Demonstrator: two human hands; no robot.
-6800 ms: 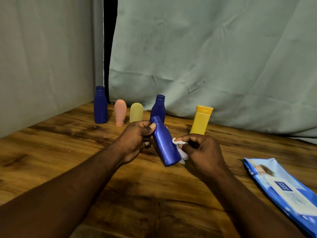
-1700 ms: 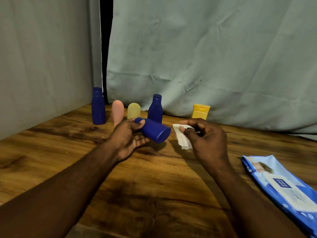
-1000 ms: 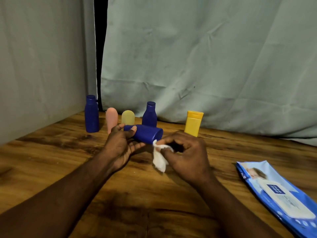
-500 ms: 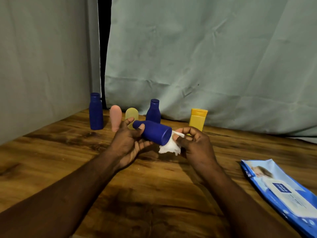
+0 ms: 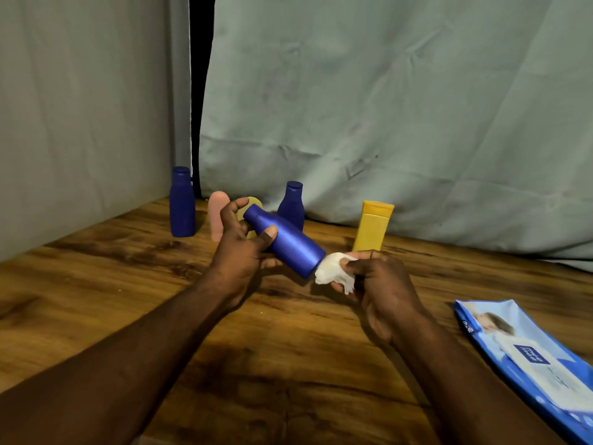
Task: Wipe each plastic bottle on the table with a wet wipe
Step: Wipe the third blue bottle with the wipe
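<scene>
one blue bottle against wipe

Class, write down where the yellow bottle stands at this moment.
In the head view the yellow bottle stands upright at the back of the table, right of centre, before the curtain, right of a standing blue bottle and behind the right hand.

Held blue bottle: smooth plastic, satin sheen noted. Wet wipe: white fibrous cloth, crumpled, matt. Table: wood grain, smooth, faint gloss recorded. Backdrop curtain: matt cloth, creased. Wipes pack: glossy plastic film. Yellow bottle: matt plastic.
</scene>
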